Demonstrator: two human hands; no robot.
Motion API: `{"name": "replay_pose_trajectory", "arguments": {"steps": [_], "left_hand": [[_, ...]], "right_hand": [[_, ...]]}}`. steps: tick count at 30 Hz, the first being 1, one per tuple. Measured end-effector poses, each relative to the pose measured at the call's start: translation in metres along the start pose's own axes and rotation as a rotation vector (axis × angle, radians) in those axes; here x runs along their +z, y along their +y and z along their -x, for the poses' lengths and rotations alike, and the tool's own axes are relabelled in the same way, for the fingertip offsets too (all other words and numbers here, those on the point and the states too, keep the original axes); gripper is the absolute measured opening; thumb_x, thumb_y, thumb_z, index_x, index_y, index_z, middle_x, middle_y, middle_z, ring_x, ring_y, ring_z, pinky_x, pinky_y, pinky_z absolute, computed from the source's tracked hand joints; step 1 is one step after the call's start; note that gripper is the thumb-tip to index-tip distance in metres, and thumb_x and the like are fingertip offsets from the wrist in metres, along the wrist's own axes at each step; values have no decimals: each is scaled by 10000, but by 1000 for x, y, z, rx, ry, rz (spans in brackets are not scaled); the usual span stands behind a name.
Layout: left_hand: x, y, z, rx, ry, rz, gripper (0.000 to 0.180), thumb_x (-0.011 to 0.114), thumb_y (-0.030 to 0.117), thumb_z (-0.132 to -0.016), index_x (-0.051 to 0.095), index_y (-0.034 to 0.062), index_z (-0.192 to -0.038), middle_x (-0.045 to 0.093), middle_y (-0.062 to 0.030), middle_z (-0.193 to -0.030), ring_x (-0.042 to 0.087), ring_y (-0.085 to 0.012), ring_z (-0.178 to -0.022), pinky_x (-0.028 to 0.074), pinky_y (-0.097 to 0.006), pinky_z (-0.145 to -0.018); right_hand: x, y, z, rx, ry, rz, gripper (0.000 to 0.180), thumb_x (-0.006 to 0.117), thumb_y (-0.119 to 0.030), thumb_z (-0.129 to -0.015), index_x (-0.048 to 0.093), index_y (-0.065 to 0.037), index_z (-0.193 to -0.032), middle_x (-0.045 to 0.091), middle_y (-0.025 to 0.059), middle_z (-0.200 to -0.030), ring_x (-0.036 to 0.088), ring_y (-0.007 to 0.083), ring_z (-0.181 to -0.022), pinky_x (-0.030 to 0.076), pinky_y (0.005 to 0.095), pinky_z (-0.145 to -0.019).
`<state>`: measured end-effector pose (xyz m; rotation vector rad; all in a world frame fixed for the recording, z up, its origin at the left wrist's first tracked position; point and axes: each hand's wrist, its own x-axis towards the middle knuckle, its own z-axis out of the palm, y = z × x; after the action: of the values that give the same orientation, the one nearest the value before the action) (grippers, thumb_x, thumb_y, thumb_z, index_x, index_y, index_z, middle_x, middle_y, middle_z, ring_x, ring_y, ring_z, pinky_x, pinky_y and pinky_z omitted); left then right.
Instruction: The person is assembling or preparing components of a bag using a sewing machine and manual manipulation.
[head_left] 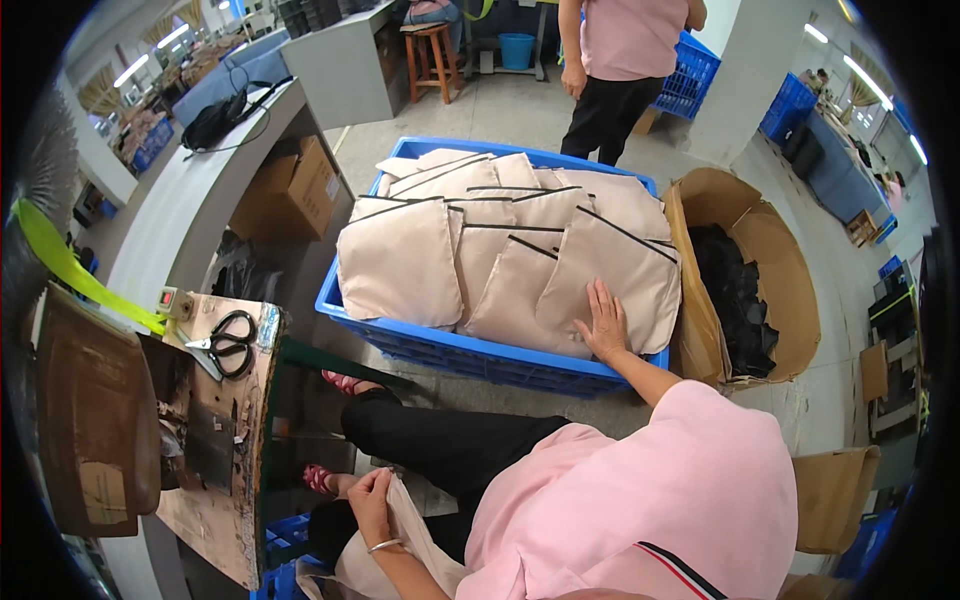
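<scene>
My right hand (pixel 604 322) lies with fingers spread on a beige fabric piece with a black edge strip (pixel 608 258), at the near right of a blue plastic crate (pixel 480 349). Many similar flat beige pieces (pixel 400 258) fill this crate above its rim, overlapping one another. Down by my lap, my left hand (pixel 371 503) pinches the top of another beige fabric piece (pixel 412 530). That piece hangs over my leg, and its lower part is partly hidden by my arm.
Left of me stands a worn work table (pixel 222 480) with black-handled scissors (pixel 228 345) and a brown machine part (pixel 90 420). A cardboard box (pixel 795 320) of black material adjoins the crate's right side. Beyond the crate stands a person in a pink shirt (pixel 635 40).
</scene>
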<state>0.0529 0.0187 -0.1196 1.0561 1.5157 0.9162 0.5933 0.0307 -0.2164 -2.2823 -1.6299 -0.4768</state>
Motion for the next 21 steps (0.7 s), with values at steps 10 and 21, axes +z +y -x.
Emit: {"name": "replay_pose_trajectory", "arguments": {"steps": [10,21], "left_hand": [[0,5,3,8,19,5,154,700,67,-868,750,-49,-955,724,-44,-846,618,-94,-765,496,-225,-716],[-2,4,4,128,54,-13,118,672,53,-876,722,-54,-888,701,-24,-796,598,-81,-735,481,-227,-688]], "right_hand": [[-38,6,59,-62,-217,-266,481,613,-256,-908,512,-56,-1333,417,153,-1488,494,345,-1266,394,430,-1047],[-41,2,62,-55,-265,-260,412,543,-215,-932,523,-56,-1311,441,162,-1451,500,352,-1261,452,424,-1019]]}}
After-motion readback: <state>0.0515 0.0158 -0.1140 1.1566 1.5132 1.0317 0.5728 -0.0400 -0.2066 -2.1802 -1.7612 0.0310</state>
